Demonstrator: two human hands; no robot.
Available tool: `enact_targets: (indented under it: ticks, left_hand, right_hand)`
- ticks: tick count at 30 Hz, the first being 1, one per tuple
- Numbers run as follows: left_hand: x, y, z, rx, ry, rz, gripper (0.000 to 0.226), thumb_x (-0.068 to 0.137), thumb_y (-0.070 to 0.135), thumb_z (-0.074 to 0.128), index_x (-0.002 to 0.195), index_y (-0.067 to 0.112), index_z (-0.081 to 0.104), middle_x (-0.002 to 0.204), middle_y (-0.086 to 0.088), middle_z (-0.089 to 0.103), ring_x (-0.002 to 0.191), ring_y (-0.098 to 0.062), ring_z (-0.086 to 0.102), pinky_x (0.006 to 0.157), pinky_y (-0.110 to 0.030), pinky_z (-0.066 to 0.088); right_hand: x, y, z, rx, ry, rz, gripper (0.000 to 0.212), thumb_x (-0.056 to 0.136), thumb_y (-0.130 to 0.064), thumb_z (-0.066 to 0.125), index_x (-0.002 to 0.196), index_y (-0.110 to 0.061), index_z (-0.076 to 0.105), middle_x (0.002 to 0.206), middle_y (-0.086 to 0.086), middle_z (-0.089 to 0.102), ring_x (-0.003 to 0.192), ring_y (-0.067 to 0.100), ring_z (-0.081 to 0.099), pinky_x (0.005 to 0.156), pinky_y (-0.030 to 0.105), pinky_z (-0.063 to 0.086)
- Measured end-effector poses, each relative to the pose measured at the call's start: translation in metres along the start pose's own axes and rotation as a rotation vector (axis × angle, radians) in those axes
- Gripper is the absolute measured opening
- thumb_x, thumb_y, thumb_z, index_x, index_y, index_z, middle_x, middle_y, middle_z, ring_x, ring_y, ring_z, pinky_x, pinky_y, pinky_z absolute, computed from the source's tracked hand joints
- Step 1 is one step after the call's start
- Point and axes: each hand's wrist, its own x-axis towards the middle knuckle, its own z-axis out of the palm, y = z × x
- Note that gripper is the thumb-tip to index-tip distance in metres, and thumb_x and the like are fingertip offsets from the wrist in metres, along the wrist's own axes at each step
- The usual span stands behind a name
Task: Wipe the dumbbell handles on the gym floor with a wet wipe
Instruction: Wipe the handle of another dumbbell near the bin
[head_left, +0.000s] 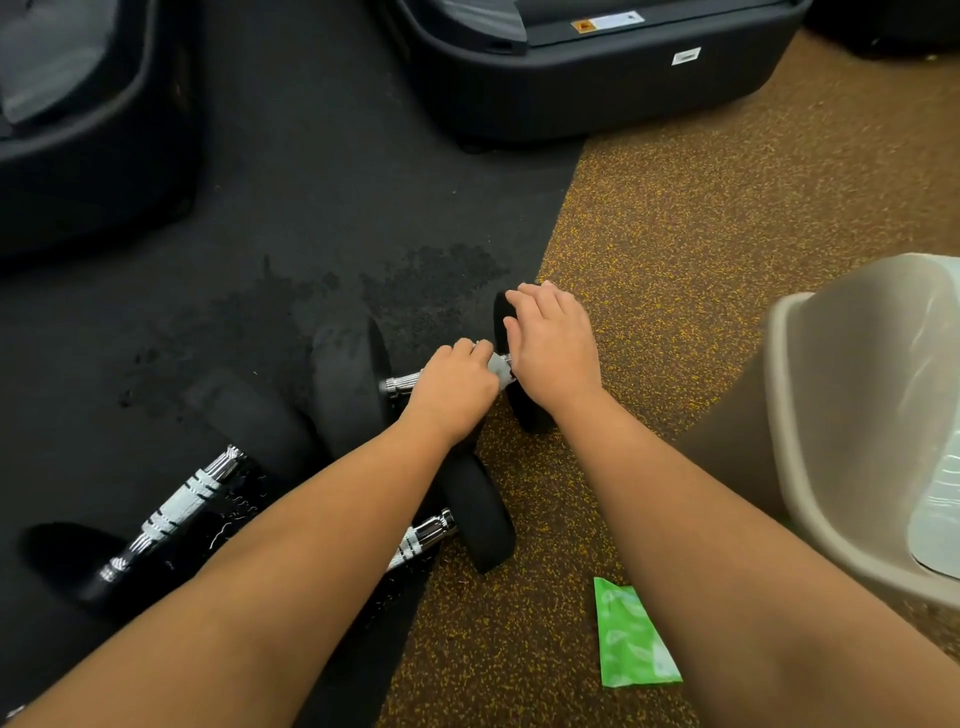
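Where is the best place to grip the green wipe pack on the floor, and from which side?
Pinch the green pack at its far short edge, from above. It lies flat on the brown floor, and the right forearm covers its right side.

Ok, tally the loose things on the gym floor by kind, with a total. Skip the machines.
Dumbbells: 3 (far one, left one, near one partly under the left forearm)
Wet wipes: 1, on the far handle under the left hand, with the right hand on the weight
Green wipe packets: 1
Beige bins: 1
Total: 6
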Motion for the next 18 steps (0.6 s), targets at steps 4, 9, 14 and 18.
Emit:
enact_targets:
  ticks: [4, 9, 14, 18]
  left_hand:
    - [-0.001, -0.004, -0.004, 0.024, -0.09, -0.111, 0.029, 0.091, 0.01, 0.051, 0.118, 0.003, 0.056, 0.119, -0.013, 0.051, 0.108, -0.03, 0.051, 0.085, -0.038, 0.044]
    - [-0.004, -0.008, -0.004, 0.06, -0.194, -0.269, 0.028, 0.087, 0.007, 0.054, 0.115, 0.001, 0.056, 0.112, -0.014, 0.054, 0.102, -0.031, 0.055, 0.081, -0.038, 0.047]
    - [-0.005, -0.02, -0.005, 0.039, -0.268, -0.321, 0.026, 0.086, 0.006, 0.054, 0.112, 0.006, 0.059, 0.112, -0.012, 0.059, 0.104, -0.03, 0.057, 0.083, -0.037, 0.046]
    - [-0.003, -0.024, -0.008, -0.046, -0.257, -0.282, 0.03, 0.086, 0.002, 0.056, 0.116, 0.002, 0.056, 0.114, -0.012, 0.06, 0.105, -0.031, 0.059, 0.08, -0.037, 0.048]
  right_hand:
    - [0.001, 0.0, 0.0, 0.003, -0.006, 0.002, 0.03, 0.091, -0.025, 0.054, 0.117, -0.011, 0.061, 0.118, 0.007, 0.062, 0.116, 0.028, 0.053, 0.1, 0.041, 0.042]
    - [0.001, 0.001, 0.001, 0.005, -0.042, 0.007, 0.033, 0.092, -0.027, 0.05, 0.12, -0.012, 0.059, 0.121, 0.007, 0.06, 0.12, 0.028, 0.05, 0.102, 0.041, 0.04]
    - [0.001, 0.001, 0.001, 0.012, -0.058, 0.017, 0.033, 0.093, -0.027, 0.049, 0.121, -0.012, 0.058, 0.123, 0.007, 0.06, 0.121, 0.028, 0.049, 0.104, 0.042, 0.039]
    - [0.002, 0.0, 0.002, 0.015, -0.07, 0.019, 0.033, 0.093, -0.026, 0.049, 0.121, -0.011, 0.058, 0.123, 0.008, 0.059, 0.12, 0.029, 0.049, 0.104, 0.043, 0.038]
